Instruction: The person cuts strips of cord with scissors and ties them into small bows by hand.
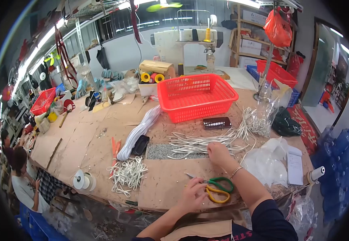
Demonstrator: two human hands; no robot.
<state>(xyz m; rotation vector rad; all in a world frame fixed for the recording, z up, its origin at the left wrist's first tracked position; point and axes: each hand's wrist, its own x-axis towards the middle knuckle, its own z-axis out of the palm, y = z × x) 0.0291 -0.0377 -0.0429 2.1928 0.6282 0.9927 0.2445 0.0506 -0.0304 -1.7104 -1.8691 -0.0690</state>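
When we examined the head view, the white cords lay against and beyond the curled right hand, its grip indeterminable. Nearer the body, the half-curled left hand touched the scissors; whether it gripped them, we could not tell.

By the left hand, the scissors pair smooth metal with plastic-looking handles. At the right hand, the white cords look matt and textile; just left of it, the speckled slab seems rough, stone-like. Beyond both hands, the red basket is smooth plastic (faintly glossy). Right of the grip, the pale bag is crumpled, filmy plastic.
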